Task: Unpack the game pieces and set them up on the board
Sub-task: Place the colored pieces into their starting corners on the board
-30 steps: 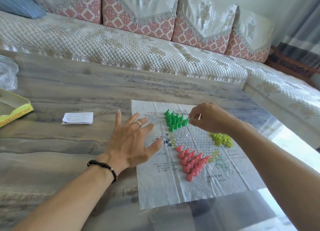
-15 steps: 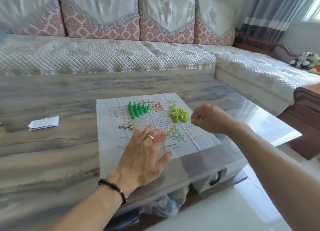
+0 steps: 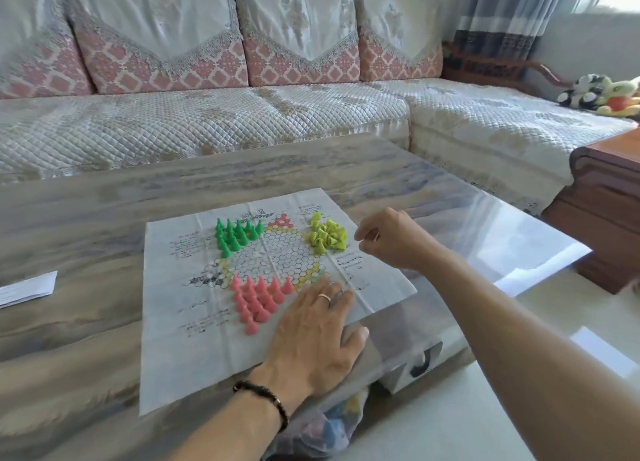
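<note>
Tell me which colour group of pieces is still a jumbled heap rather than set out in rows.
The yellow pieces, beside the right hand: several lie tipped over in a pile. The green pieces and pink pieces stand upright in rows.

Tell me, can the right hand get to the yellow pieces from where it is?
Probably yes. The right hand hangs just beside the yellow pieces on the paper board, with nothing between them. The left hand rests flat nearer the pink pieces, out of the way.

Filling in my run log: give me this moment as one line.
left hand flat on board | right hand curled beside yellow pieces, hold unclear | green, pink grouped
</note>
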